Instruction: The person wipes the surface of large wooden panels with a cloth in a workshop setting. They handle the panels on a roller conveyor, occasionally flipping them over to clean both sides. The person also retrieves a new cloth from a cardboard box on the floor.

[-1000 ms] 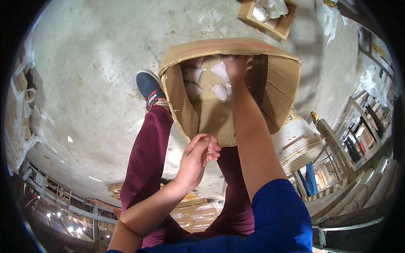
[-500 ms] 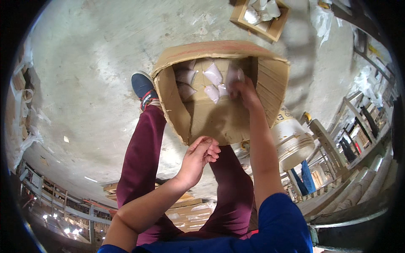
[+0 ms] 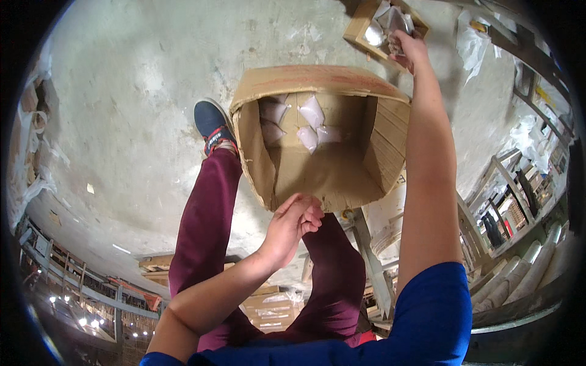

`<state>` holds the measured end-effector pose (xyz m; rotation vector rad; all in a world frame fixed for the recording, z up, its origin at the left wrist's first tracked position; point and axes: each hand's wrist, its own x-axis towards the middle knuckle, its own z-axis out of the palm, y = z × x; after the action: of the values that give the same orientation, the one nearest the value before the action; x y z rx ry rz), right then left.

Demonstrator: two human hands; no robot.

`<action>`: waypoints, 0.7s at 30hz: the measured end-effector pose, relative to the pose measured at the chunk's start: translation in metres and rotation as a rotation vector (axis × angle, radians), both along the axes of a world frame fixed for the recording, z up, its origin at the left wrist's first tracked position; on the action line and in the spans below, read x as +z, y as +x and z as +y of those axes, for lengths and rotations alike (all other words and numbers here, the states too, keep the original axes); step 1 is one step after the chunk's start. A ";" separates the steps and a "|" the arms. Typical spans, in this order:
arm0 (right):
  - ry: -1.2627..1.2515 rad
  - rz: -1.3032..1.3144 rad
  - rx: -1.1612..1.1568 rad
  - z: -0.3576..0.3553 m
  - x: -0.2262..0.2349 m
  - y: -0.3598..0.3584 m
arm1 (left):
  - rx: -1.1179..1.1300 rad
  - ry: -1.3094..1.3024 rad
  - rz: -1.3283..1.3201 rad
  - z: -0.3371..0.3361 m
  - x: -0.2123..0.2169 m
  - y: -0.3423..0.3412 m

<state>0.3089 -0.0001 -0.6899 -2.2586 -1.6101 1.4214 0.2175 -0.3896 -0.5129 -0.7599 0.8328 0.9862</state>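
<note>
A brown cardboard box point(image 3: 384, 131) lies with its opening toward me. Several small, pinkish-white filled plastic packets point(image 3: 312, 111) rest inside, toward its far and left parts. My right hand point(image 3: 410, 50) reaches past the box to a small wooden box point(image 3: 359, 29) at the top right. Its fingers close around a packet point(image 3: 400, 22) at the wooden box's rim, beside other pale packets point(image 3: 374, 34). Loosely curled and holding nothing visible, my left hand point(image 3: 294, 222) stays by the cardboard box's near edge.
My shoe point(image 3: 212, 122) stands on the concrete floor point(image 3: 134, 122) left of the cardboard box. Rolled tubes point(image 3: 519, 277) and wooden frames lie at the right. Crumpled clear plastic point(image 3: 472, 46) is near the wooden box, and a pale bucket point(image 3: 386, 222) is partly hidden behind my right arm.
My right hand has moved out of the cardboard box, up and right to the wooden box. A blurred packet was at its fingers earlier. My left hand has barely moved.
</note>
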 end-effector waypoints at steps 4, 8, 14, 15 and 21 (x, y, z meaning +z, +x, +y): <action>0.764 0.280 0.430 -0.089 0.030 -0.016 | 0.007 -0.101 0.054 0.000 0.003 -0.004; 0.364 0.381 0.766 -0.224 0.065 -0.019 | -0.003 -0.124 0.047 0.000 -0.001 -0.005; 0.249 -0.130 0.932 -0.273 -0.059 -0.041 | -0.001 -0.109 0.038 0.010 -0.002 -0.010; 0.188 -0.114 0.880 -0.277 -0.075 -0.053 | -0.011 -0.123 0.032 0.006 -0.002 -0.007; 0.249 -0.235 0.643 -0.286 -0.121 -0.074 | 0.011 -0.134 0.070 0.001 -0.006 -0.006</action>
<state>0.2346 -0.2860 -0.8106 -1.9034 -2.5829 0.9557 0.2118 -0.3885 -0.5192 -0.8492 0.9643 0.9785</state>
